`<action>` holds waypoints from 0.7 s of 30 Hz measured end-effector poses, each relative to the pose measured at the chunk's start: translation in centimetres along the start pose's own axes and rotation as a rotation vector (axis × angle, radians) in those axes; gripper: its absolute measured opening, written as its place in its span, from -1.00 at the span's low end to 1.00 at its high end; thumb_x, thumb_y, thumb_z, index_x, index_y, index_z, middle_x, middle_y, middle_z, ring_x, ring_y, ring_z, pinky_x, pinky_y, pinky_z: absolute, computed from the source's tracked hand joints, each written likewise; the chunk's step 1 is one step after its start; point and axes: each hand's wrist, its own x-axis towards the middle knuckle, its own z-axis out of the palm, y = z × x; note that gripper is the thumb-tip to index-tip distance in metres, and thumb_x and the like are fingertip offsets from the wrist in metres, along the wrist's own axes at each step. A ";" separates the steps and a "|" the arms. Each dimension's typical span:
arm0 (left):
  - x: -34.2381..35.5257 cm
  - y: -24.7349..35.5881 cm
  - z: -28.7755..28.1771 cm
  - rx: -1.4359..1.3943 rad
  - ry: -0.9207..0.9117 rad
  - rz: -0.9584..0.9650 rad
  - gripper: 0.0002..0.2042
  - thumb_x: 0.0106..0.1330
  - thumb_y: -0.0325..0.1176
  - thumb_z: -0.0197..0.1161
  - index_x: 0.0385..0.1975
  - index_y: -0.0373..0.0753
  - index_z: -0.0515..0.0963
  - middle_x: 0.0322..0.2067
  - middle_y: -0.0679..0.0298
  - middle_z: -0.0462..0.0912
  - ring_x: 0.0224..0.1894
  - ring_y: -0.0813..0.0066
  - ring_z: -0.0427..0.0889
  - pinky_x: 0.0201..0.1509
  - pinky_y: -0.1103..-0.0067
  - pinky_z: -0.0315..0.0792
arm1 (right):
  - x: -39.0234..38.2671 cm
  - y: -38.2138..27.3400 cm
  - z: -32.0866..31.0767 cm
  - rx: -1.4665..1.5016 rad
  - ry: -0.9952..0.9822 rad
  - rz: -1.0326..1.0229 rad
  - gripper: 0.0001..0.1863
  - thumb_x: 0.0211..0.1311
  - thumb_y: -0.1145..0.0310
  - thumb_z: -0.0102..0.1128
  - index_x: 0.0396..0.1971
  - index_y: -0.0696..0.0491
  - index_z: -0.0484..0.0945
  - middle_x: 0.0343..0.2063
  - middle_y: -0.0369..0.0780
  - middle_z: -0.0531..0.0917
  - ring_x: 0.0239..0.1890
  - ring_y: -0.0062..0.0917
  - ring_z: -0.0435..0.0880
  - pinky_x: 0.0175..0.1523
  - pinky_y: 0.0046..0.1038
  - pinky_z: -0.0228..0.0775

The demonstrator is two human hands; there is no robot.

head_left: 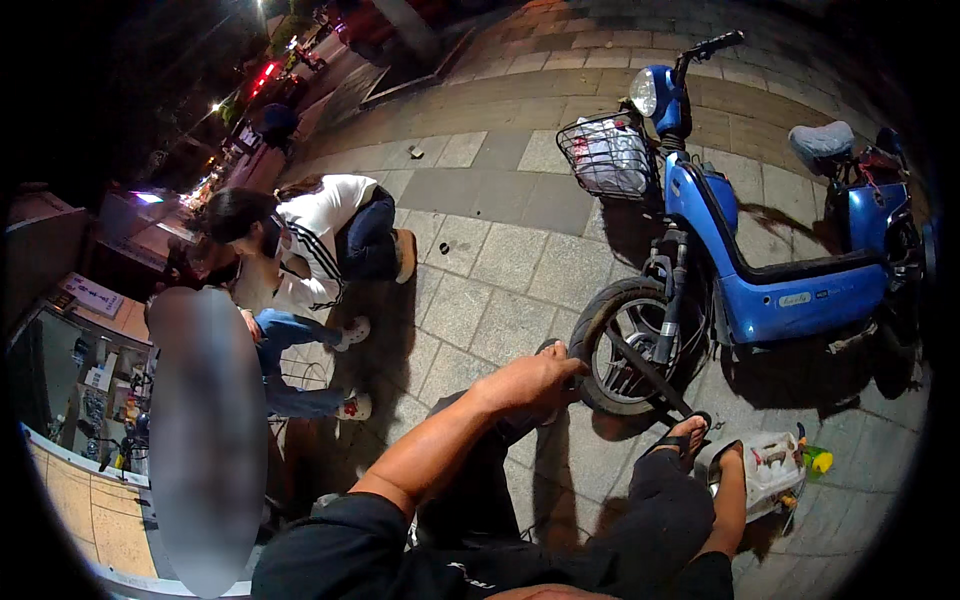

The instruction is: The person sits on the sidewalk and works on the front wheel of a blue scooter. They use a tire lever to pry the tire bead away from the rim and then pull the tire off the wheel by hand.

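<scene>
My left hand (535,384) is closed beside the front tyre (592,385) of a blue electric scooter (800,300). A small dark thing shows at its fingers, too indistinct to name. A long dark bar (650,374) slants across the wheel toward my sandalled foot (685,436). On the right, my right forearm (731,500) reaches down to a pale plastic container (790,455) with tools in it. The fingers of that hand are hidden at the container. A yellow-green cap or bottle top (821,462) sits at the container's right side.
A person in a white striped top (325,225) bends low at the left, next to a tall blurred shape (208,440). Cluttered shelves (100,390) stand at the far left. A wire basket (608,158) with a white bag hangs on the scooter's front. Paving slabs (500,255) lie between.
</scene>
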 end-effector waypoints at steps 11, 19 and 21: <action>0.2 0.2 -0.7 0.024 -0.023 0.079 -0.53 0.38 -0.22 0.31 0.28 -0.11 0.50 0.05 -0.22 0.62 -0.11 -0.23 0.71 -0.04 0.08 0.61 | -0.1 0.2 -1.4 0.083 -0.013 0.011 -0.49 0.48 0.27 0.12 0.33 0.18 0.47 0.30 0.10 0.55 0.35 -0.01 0.51 0.40 -0.12 0.34; -0.1 -4.3 3.4 0.085 0.147 0.168 -0.69 0.30 -0.18 0.37 -0.07 -0.22 0.62 -0.26 -0.20 0.65 -0.01 -0.28 0.58 0.12 0.09 0.51 | -0.9 0.6 -0.8 0.236 -0.017 -0.099 -0.46 0.49 0.29 0.10 0.38 0.18 0.43 0.36 0.08 0.51 0.42 -0.03 0.46 0.45 -0.13 0.30; 0.7 -2.7 2.4 0.088 0.127 0.142 -0.68 0.31 -0.17 0.36 -0.05 -0.20 0.61 -0.26 -0.16 0.68 -0.07 -0.28 0.63 0.11 0.08 0.53 | -1.6 0.7 -1.7 0.370 0.015 -0.169 -0.46 0.49 0.29 0.10 0.39 0.18 0.42 0.37 0.08 0.50 0.43 -0.04 0.45 0.47 -0.13 0.29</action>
